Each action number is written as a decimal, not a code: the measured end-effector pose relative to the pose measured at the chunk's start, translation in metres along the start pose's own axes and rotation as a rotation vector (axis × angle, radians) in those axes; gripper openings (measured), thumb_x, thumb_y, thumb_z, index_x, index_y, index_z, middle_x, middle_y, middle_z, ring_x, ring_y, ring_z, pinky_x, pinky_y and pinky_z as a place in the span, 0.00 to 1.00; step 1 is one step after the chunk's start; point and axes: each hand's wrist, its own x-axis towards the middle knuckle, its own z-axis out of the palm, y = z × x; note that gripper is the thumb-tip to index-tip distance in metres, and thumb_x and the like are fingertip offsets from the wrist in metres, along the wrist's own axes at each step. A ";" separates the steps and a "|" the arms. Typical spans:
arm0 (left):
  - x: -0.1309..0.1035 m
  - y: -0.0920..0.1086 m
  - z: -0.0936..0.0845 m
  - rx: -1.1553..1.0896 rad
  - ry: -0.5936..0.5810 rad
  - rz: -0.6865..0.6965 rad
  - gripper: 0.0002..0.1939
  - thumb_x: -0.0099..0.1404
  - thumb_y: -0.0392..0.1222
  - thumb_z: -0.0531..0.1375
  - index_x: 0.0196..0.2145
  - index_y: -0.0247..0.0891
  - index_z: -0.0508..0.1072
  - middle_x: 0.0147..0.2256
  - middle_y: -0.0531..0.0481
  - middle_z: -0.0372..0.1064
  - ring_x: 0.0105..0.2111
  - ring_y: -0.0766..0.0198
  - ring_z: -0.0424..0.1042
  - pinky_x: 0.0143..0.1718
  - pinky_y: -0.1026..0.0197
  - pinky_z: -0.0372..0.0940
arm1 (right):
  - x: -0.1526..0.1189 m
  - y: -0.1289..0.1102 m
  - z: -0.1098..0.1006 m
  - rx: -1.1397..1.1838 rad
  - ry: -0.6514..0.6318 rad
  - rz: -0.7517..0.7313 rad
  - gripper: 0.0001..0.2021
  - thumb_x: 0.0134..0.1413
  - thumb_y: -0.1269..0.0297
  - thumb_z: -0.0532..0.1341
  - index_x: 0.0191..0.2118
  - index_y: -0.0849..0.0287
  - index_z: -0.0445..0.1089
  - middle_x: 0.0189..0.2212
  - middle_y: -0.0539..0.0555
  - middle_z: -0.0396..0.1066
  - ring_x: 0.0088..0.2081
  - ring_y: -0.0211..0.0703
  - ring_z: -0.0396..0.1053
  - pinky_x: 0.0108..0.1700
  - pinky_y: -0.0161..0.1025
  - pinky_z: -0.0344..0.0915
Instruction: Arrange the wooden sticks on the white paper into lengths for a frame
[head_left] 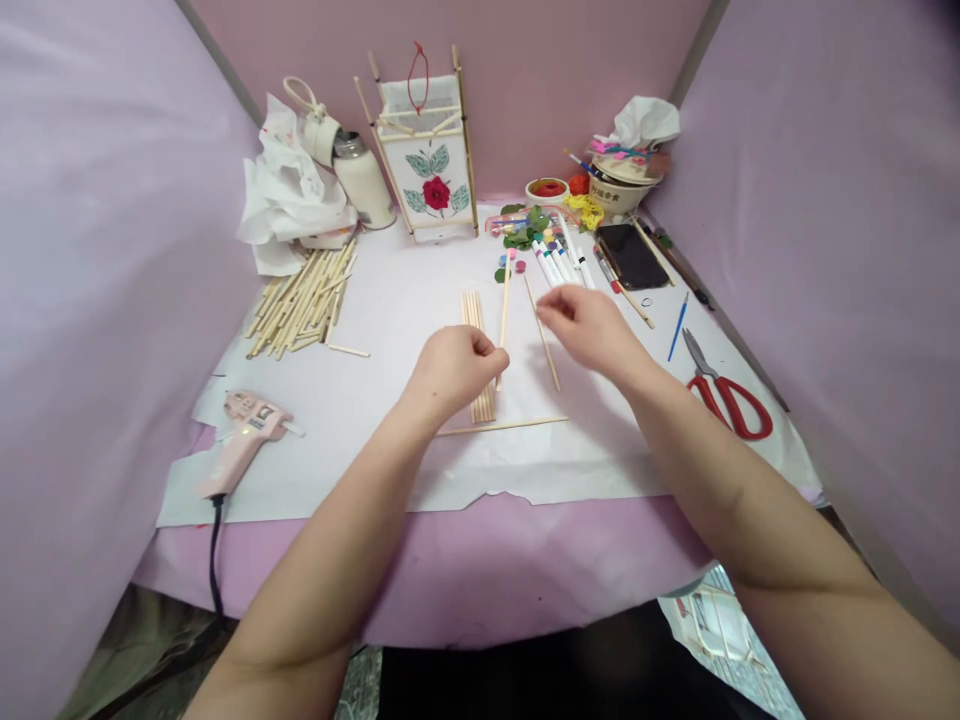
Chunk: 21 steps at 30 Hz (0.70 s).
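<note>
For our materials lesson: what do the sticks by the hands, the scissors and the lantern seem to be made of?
Sticks: pale, matt, straight-grained, likely bamboo or wood.
Scissors: grey shiny blades, probably steel; glossy red handles, probably plastic.
Lantern: frame of similar pale sticks; white matt panels bearing a rose, paper or thin cloth.

The left hand [454, 368] pinches a thin wooden stick [503, 318] beside a bundle of sticks [478, 350] on the desk [360, 400]. The right hand [592, 325] hovers near another stick [543, 335], perhaps touching it.

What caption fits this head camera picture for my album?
Left hand pinches a wooden stick while right hand hovers beside it.
</note>
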 end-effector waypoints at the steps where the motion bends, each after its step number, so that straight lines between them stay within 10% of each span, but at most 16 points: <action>1: -0.010 -0.003 -0.003 -0.101 0.025 -0.001 0.09 0.55 0.42 0.57 0.22 0.36 0.72 0.22 0.51 0.68 0.24 0.64 0.65 0.29 0.62 0.59 | -0.019 -0.008 0.001 0.111 -0.130 0.039 0.08 0.55 0.59 0.57 0.32 0.57 0.69 0.30 0.55 0.71 0.33 0.46 0.68 0.38 0.45 0.63; 5: -0.048 -0.015 0.006 -0.367 0.093 -0.046 0.09 0.57 0.43 0.57 0.25 0.36 0.71 0.22 0.54 0.66 0.23 0.68 0.61 0.26 0.65 0.57 | -0.079 -0.031 0.022 0.450 -0.535 0.123 0.11 0.58 0.56 0.55 0.34 0.56 0.69 0.31 0.53 0.72 0.29 0.40 0.67 0.32 0.39 0.64; 13: -0.071 -0.030 0.021 -0.934 -0.076 -0.117 0.11 0.60 0.46 0.61 0.38 0.37 0.73 0.30 0.51 0.69 0.26 0.69 0.63 0.27 0.66 0.59 | -0.100 -0.033 0.045 0.480 -0.617 0.212 0.12 0.59 0.59 0.56 0.28 0.60 0.67 0.24 0.50 0.69 0.25 0.35 0.63 0.28 0.33 0.58; 21: -0.063 -0.035 0.024 -1.406 -0.153 -0.313 0.12 0.57 0.44 0.65 0.30 0.32 0.69 0.27 0.53 0.63 0.21 0.77 0.54 0.18 0.72 0.47 | -0.104 -0.026 0.044 0.529 -0.681 0.158 0.14 0.63 0.62 0.51 0.33 0.60 0.71 0.26 0.50 0.69 0.26 0.33 0.63 0.30 0.32 0.60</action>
